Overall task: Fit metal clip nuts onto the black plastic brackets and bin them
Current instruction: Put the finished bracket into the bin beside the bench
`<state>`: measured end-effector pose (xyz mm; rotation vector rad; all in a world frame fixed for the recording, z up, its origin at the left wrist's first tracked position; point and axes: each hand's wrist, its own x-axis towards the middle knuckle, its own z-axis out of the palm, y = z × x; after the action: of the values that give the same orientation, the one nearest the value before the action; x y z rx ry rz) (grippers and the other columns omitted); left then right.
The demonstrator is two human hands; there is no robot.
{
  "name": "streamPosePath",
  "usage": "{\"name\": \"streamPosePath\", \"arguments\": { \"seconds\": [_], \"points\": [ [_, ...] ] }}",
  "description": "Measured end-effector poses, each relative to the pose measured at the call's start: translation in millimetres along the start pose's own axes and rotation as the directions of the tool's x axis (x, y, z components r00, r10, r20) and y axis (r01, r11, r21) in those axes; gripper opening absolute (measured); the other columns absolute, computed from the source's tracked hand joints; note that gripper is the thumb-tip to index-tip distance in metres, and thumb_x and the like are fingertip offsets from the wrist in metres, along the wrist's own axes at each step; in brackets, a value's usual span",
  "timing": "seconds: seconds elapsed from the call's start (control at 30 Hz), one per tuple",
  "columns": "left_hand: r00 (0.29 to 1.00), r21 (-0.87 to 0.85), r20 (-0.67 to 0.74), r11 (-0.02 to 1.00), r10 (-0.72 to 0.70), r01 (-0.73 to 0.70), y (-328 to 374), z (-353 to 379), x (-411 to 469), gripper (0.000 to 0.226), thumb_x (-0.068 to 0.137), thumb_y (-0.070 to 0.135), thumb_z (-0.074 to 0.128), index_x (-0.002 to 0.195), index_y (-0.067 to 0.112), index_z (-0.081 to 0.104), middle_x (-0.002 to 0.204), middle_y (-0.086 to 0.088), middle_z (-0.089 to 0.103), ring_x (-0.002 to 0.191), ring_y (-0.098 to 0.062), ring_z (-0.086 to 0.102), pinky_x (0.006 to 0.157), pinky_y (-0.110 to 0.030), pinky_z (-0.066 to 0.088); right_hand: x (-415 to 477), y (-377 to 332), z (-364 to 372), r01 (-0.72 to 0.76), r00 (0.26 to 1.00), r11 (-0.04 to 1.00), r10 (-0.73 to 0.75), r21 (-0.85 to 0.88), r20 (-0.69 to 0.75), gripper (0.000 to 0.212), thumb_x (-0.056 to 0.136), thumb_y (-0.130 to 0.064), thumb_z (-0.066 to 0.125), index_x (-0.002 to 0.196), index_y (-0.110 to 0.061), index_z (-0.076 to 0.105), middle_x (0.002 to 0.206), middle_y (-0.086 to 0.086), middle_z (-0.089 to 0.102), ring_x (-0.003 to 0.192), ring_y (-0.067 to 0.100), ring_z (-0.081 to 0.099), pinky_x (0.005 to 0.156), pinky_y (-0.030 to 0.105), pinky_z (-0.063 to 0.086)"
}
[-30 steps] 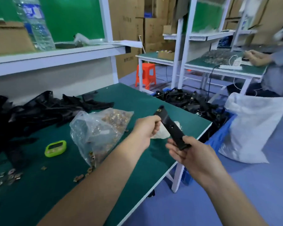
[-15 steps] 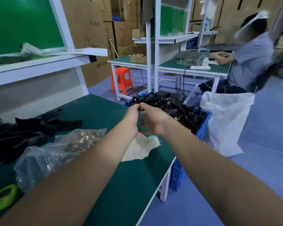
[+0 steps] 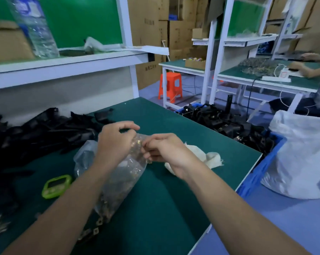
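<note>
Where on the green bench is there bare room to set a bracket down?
Bare mat at the far end, between bracket pile and blue bin; also near, between nut bag and the right edge. Left side is crowded: pile, timer, loose nuts.

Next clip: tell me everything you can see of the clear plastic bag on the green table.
The clear plastic bag is thin, crumpled and see-through, part-filled with small brass-coloured clip nuts. It lies slumped on the green table, long axis away from the person. The left hand lies over its far end, grip unclear; the right hand pinches it there.
</note>
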<state>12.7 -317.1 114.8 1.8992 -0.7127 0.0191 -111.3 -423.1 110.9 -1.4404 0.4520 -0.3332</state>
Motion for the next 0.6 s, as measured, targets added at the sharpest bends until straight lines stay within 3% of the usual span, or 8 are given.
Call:
{"name": "streamPosePath", "arguments": {
  "seconds": [0.13,0.3,0.4,0.47,0.57,0.6],
  "points": [
    [0.982,0.008,-0.176,0.997,-0.073,0.076,-39,-77,-5,0.039,0.084,0.013,0.061,0.076,0.048,0.076,0.079,0.022,0.075,0.056,0.000,0.061,0.051,-0.014,0.045,11,-6,72,0.059,0.989,0.997,-0.053,-0.045,0.135,0.020,0.091,0.004,0.056,0.087,-0.006,0.074,0.081,0.013,0.074,0.067,0.020,0.067,0.064,0.028,0.056],
    [0.923,0.085,-0.336,0.970,-0.187,0.228,-104,-166,-36,0.030,0.092,0.017,0.064,0.076,0.039,0.076,0.044,0.007,0.058,0.033,-0.008,0.039,0.033,-0.020,0.028,29,-8,162,0.103,0.987,0.994,-0.099,-0.028,0.128,0.027,0.091,0.010,0.051,0.084,-0.005,0.073,0.078,0.013,0.073,0.067,0.023,0.071,0.063,0.030,0.061],
    [0.889,0.166,-0.350,0.915,-0.294,0.368,-144,-207,-62,0.027,0.095,0.018,0.066,0.078,0.038,0.074,0.057,0.011,0.068,0.043,-0.012,0.058,0.037,-0.023,0.042,53,-2,201,0.105,0.988,0.991,-0.094,-0.089,0.122,0.026,0.089,0.004,0.055,0.092,-0.011,0.076,0.088,0.008,0.075,0.087,0.026,0.074,0.081,0.040,0.063],
    [0.868,0.218,-0.366,0.876,-0.337,0.431,-166,-227,-78,0.023,0.093,0.018,0.068,0.083,0.038,0.074,0.067,0.011,0.072,0.051,-0.009,0.064,0.045,-0.025,0.050,74,3,225,0.120,0.981,0.960,-0.075,-0.255,0.177,0.031,0.090,-0.004,0.057,0.112,-0.018,0.073,0.112,0.003,0.073,0.102,0.022,0.068,0.091,0.037,0.057],
    [0.870,0.351,-0.331,0.808,-0.365,0.473,-189,-242,-94,0.019,0.089,0.024,0.070,0.102,0.037,0.075,0.076,0.010,0.075,0.056,-0.004,0.065,0.055,-0.021,0.052,102,9,255,0.161,0.959,0.844,-0.012,-0.512,0.282,0.052,0.096,-0.007,0.054,0.146,-0.018,0.052,0.144,0.001,0.054,0.092,0.008,0.055,0.074,0.024,0.045],
    [0.878,0.397,-0.293,0.788,-0.378,0.471,-194,-242,-97,0.026,0.089,0.028,0.070,0.113,0.035,0.074,0.084,0.008,0.076,0.067,-0.004,0.068,0.062,-0.020,0.052,110,11,263,0.175,0.953,0.790,0.014,-0.588,0.302,0.056,0.097,-0.005,0.051,0.152,-0.016,0.044,0.149,0.003,0.049,0.089,0.008,0.054,0.068,0.024,0.044]
  ]
}}
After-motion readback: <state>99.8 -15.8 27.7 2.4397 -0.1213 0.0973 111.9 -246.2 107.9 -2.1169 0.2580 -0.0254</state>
